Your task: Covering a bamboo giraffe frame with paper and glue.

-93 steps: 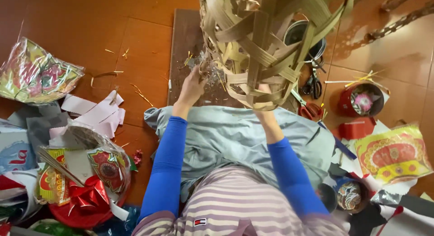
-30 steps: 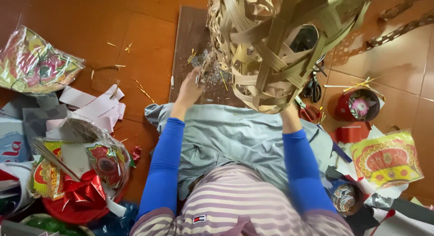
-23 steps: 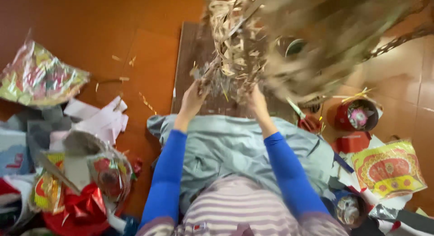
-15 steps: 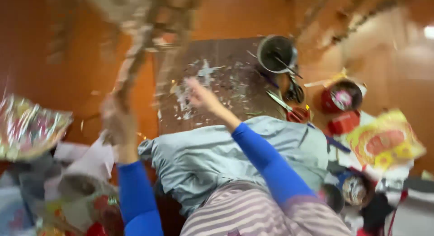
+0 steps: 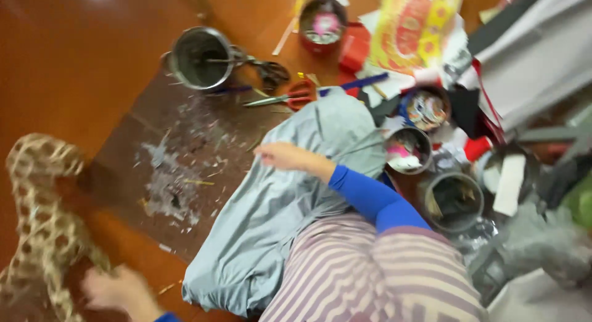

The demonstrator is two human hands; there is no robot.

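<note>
A woven frame of pale bamboo strips (image 5: pixel 43 217) lies on the orange floor at the lower left, blurred. My left hand (image 5: pixel 117 291) is at its lower end, gripping the strips. My right hand (image 5: pixel 280 155), in a blue sleeve, rests with loose fingers on the grey cloth (image 5: pixel 290 217) spread over my lap and holds nothing. Below the cloth I see my striped trousers (image 5: pixel 370 279).
A dark mat (image 5: pixel 179 168) smeared with dried glue lies ahead of the cloth. Beyond it stand a metal pot (image 5: pixel 197 57), red-handled scissors (image 5: pixel 287 95) and a red tin (image 5: pixel 324 23). Several open tins (image 5: pixel 407 150) and a yellow-red foil sheet (image 5: pixel 413 26) crowd the right.
The woven frame was held up in front of me with both hands; it has swung down to the floor on my left. My right hand let go and dropped onto the cloth.
</note>
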